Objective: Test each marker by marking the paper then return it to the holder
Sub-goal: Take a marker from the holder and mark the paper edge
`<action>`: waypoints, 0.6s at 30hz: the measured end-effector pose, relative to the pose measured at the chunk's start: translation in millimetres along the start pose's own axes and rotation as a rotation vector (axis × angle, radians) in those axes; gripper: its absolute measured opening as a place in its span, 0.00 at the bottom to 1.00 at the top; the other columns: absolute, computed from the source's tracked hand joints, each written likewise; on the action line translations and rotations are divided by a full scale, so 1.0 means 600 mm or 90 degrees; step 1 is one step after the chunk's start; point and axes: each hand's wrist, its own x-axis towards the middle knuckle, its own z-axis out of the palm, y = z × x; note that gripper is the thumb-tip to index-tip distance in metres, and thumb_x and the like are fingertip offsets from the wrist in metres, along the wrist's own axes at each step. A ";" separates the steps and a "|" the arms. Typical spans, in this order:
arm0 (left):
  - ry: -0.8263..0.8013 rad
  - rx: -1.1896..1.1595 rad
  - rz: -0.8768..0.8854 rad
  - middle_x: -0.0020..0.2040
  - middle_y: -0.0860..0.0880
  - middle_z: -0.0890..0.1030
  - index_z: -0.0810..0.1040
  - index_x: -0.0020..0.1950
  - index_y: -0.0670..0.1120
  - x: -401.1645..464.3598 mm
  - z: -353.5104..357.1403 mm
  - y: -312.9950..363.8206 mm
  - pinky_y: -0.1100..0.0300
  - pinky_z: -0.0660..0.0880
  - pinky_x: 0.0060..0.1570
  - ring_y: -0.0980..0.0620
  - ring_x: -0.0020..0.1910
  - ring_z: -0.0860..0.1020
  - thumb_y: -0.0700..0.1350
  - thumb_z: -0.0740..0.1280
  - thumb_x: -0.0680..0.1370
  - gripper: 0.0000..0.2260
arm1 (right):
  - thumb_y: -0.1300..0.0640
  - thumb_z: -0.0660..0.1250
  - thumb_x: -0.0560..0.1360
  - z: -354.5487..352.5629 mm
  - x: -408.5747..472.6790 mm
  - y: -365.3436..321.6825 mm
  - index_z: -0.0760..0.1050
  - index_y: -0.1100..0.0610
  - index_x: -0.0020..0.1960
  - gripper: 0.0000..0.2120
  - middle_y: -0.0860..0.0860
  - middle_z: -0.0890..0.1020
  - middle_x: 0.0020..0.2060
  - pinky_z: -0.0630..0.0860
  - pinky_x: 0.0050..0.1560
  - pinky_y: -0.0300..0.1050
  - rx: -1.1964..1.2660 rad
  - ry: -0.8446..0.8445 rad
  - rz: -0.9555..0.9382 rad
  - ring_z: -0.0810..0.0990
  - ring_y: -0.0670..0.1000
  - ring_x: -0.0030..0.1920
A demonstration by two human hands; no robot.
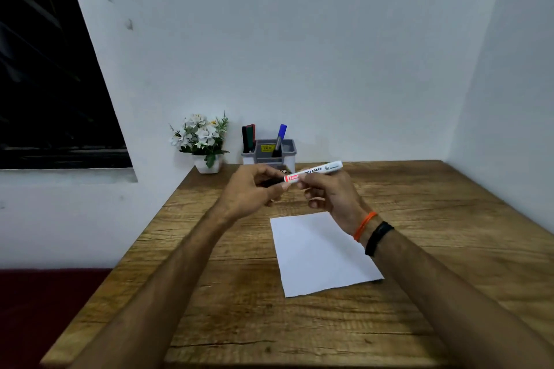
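Note:
My right hand (331, 193) grips the white barrel of a whiteboard marker (314, 171), held level above the table. My left hand (254, 189) pinches the marker's dark cap end (269, 182), mostly hidden by my fingers. A blank white sheet of paper (320, 255) lies on the wooden table below my right wrist. The grey marker holder (269, 150) stands at the table's back edge by the wall. A blue-capped marker (280, 136) stands in it, and dark green and red markers (248, 136) stand in its left compartment.
A small white pot of artificial white flowers (202, 141) stands left of the holder. The wooden table (239, 293) fits into a wall corner on the right. A dark window (45, 84) is at left, and a red floor (45, 308) lies beyond the table's left edge.

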 end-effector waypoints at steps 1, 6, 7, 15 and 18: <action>-0.048 0.083 0.029 0.42 0.46 0.84 0.82 0.51 0.43 0.005 -0.001 -0.007 0.57 0.80 0.38 0.53 0.37 0.81 0.44 0.73 0.74 0.08 | 0.61 0.69 0.75 -0.007 0.000 0.005 0.81 0.64 0.49 0.06 0.54 0.83 0.36 0.71 0.29 0.39 -0.030 -0.012 -0.004 0.76 0.48 0.31; -0.179 0.252 0.107 0.40 0.48 0.83 0.81 0.47 0.47 0.029 0.018 -0.023 0.53 0.79 0.40 0.51 0.38 0.81 0.50 0.69 0.77 0.07 | 0.57 0.73 0.73 -0.021 0.008 0.023 0.80 0.58 0.41 0.05 0.54 0.81 0.32 0.68 0.28 0.40 -0.087 -0.082 -0.004 0.74 0.50 0.29; -0.194 0.258 0.108 0.40 0.48 0.82 0.81 0.49 0.46 0.034 0.023 -0.027 0.52 0.80 0.41 0.51 0.39 0.81 0.49 0.68 0.78 0.07 | 0.55 0.74 0.73 -0.021 0.010 0.024 0.79 0.57 0.40 0.07 0.52 0.81 0.31 0.67 0.27 0.39 -0.096 -0.078 0.001 0.73 0.49 0.28; -0.243 0.267 0.198 0.42 0.52 0.82 0.79 0.48 0.51 0.055 0.040 -0.058 0.57 0.73 0.38 0.54 0.37 0.77 0.49 0.63 0.81 0.06 | 0.57 0.71 0.75 -0.024 0.028 0.045 0.75 0.57 0.38 0.09 0.55 0.82 0.32 0.65 0.24 0.37 -0.079 -0.074 0.043 0.72 0.48 0.24; -0.240 0.217 0.235 0.41 0.58 0.82 0.79 0.48 0.48 0.050 0.045 -0.055 0.66 0.72 0.40 0.60 0.40 0.79 0.44 0.62 0.81 0.07 | 0.59 0.70 0.76 -0.027 0.030 0.044 0.73 0.56 0.34 0.13 0.55 0.79 0.29 0.62 0.23 0.36 -0.039 -0.089 0.044 0.70 0.47 0.23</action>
